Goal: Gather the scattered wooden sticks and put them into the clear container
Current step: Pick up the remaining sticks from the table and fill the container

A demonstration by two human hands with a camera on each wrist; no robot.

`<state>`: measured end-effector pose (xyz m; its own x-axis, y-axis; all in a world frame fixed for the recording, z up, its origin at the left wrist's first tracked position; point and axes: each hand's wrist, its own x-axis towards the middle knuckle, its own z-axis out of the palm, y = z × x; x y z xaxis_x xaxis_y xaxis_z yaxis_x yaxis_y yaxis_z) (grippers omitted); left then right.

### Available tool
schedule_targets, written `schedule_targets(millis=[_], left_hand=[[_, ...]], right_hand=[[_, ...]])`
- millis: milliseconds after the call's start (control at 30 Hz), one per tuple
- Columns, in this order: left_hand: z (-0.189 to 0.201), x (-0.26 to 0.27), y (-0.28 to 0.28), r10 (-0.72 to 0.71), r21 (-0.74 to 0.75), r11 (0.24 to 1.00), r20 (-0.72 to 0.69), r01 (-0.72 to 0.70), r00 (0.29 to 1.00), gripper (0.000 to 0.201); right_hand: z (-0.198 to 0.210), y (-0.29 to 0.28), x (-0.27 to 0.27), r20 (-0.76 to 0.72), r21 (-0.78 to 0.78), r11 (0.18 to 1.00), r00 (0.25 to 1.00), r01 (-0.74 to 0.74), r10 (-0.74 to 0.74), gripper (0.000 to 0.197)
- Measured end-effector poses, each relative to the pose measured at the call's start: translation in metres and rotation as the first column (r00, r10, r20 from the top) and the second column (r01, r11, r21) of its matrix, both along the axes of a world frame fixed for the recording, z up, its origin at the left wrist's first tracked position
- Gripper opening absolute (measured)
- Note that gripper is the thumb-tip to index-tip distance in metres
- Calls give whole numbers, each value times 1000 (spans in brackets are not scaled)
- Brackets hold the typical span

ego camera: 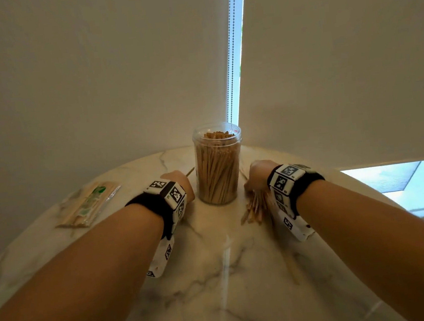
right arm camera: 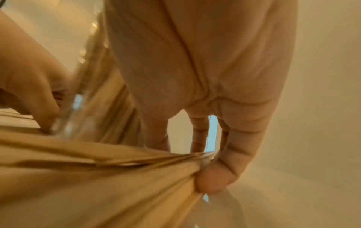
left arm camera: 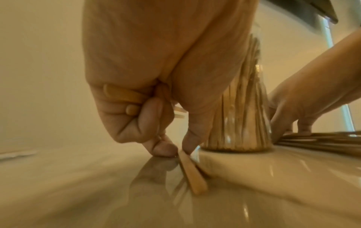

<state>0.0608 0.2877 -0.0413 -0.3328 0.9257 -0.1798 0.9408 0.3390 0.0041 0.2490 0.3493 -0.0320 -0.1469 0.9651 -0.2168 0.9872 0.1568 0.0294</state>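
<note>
The tall clear plastic jar, already packed with thin wooden sticks, stands between both hands so drops are short. The left hand pinches one flat stick off the marble table (two more tucked in its palm). The right hand clasps a thick bundle, too blurred to count.

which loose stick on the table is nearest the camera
The lone stick lying below the right forearm, apart from the bundle the right hand holds beside the jar.
</note>
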Motion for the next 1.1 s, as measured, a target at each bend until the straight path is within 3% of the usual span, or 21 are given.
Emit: schedule_targets(millis=[167, 300, 400, 533, 600, 667, 800, 900, 1000, 1100], left_hand=[[0, 2, -42, -87, 23, 996, 3, 87, 996, 16], [-1, 9, -85, -100, 38, 994, 11, 100, 995, 30], [-7, 11, -110, -71, 95, 994, 92, 62, 993, 51], [-1, 17, -146, -62, 80, 996, 155, 50, 986, 31], [1, 19, -159, -55, 111, 993, 216, 32, 975, 29], [-1, 16, -167, -6, 152, 987, 340, -48, 940, 31], [2, 14, -180, 15, 248, 949, 579, -193, 815, 43], [3, 19, -183, 4, 220, 942, 747, -254, 665, 38], [1, 25, -181, -21, 192, 958, 787, -211, 617, 42], [2, 36, -182, -42, 178, 959, 859, -221, 510, 36]], right_hand=[[4, -57, 2, 19, -5, 1000, 999, -26, 26, 40], [1, -106, 4, -5, -12, 999, 999, -43, 43, 35], [-3, -142, 2, -83, -23, 1000, 997, -9, 7, 36], [0, -186, 1, -240, -11, 1000, 971, 21, -23, 63], [4, -201, 3, -186, 8, 1000, 982, 0, 1, 67], [7, -211, 4, -86, 28, 999, 995, -45, 47, 54], [13, -220, 2, -49, -4, 997, 996, -77, 76, 39], [16, -221, 0, -79, -26, 998, 996, -50, 48, 35], [21, -220, 5, -125, -43, 998, 991, -42, 36, 34], [23, -214, 15, -277, -105, 994, 960, 16, -45, 30]])
